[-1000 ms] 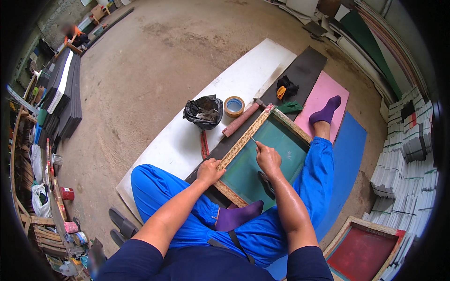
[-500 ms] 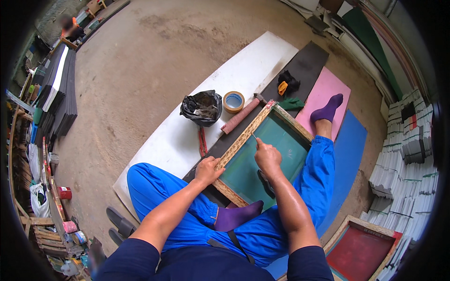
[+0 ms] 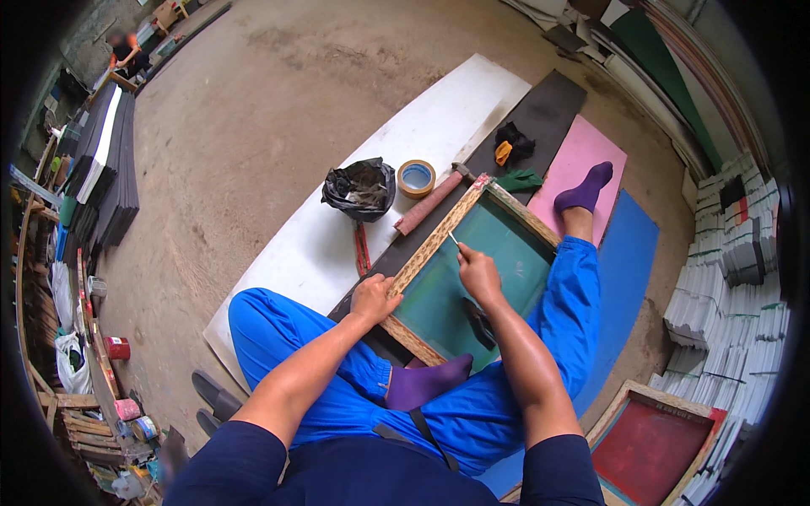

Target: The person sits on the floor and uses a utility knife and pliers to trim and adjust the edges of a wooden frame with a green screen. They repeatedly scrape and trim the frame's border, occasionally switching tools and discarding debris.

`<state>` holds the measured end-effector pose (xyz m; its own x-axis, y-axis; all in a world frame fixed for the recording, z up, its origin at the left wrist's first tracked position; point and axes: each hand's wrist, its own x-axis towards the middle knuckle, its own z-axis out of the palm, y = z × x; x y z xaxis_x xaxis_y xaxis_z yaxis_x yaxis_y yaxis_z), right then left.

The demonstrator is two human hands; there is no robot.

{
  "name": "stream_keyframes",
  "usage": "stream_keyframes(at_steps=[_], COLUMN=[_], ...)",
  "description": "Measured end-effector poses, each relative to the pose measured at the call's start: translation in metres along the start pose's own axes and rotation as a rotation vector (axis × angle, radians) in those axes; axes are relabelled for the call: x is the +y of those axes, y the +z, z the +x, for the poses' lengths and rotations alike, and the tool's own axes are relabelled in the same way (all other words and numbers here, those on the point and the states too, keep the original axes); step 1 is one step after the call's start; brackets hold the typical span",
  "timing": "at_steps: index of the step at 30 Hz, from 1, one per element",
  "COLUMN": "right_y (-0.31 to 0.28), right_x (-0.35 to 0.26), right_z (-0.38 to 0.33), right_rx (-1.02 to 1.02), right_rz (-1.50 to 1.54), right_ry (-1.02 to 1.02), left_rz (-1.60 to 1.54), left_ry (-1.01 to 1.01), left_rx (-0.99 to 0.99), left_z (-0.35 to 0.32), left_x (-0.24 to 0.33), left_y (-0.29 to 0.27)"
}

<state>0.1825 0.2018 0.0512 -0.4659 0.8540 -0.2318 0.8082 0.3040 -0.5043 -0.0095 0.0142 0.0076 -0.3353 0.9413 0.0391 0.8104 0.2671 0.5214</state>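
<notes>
A wooden screen frame point(image 3: 423, 262) with green mesh point(image 3: 515, 253) stretched inside leans across my lap and the mats between my legs. My left hand point(image 3: 373, 299) is closed on the frame's left rail, near the lower corner. Over the mesh, my right hand point(image 3: 478, 274) is closed around a thin tool point(image 3: 453, 239) whose pale tip points at the inner edge of that rail. The tool's handle is hidden in my fingers. A dark object point(image 3: 481, 325) rests on the mesh beside my right forearm, partly covered, its kind unclear.
Beyond the frame lie a hammer point(image 3: 430, 202) with a wrapped handle, a tape roll point(image 3: 416, 179), a black bag point(image 3: 361, 190) and a green cloth point(image 3: 519, 181). A red-meshed frame point(image 3: 650, 451) sits at lower right, beside stacked white bundles point(image 3: 734, 287). Another person point(image 3: 126, 55) sits far left.
My right hand has shifted slightly up and left, and the tool's tip is now closer to the rail. My left hand keeps its hold on the frame. The far person's posture has changed.
</notes>
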Motion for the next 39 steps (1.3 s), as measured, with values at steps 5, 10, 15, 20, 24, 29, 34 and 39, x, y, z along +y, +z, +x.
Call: stream_keyframes(at_steps=[5, 10, 15, 20, 24, 29, 34, 39], right_y=[0.015, 0.038, 0.017, 0.036, 0.042, -0.007, -0.004, -0.015], right_x=[0.01, 0.04, -0.001, 0.039, 0.052, 0.019, 0.014, -0.002], right_z=[0.003, 0.012, -0.008, 0.023, 0.035, 0.025, 0.006, -0.007], right_rx=[0.065, 0.131, 0.132, -0.072, -0.11, -0.264, 0.087, 0.052], right_rz=[0.325, 0.551, -0.02, 0.722, 0.847, 0.829, 0.098, -0.023], right_ry=[0.072, 0.023, -0.033, 0.163, 0.206, 0.435, -0.026, -0.041], left_rz=[0.021, 0.025, 0.052, 0.072, 0.0, 0.021, -0.02, -0.04], left_ry=[0.029, -0.014, -0.013, -0.031, -0.012, -0.05, -0.042, -0.038], left_rx=[0.029, -0.037, 0.0, -0.042, -0.043, -0.069, -0.034, -0.015], left_z=[0.001, 0.004, -0.003, 0.002, 0.002, -0.001, -0.003, -0.004], left_x=[-0.002, 0.01, -0.003, 0.007, 0.002, 0.006, 0.003, 0.001], left_y=[0.005, -0.002, 0.001, -0.001, 0.001, -0.006, -0.002, -0.001])
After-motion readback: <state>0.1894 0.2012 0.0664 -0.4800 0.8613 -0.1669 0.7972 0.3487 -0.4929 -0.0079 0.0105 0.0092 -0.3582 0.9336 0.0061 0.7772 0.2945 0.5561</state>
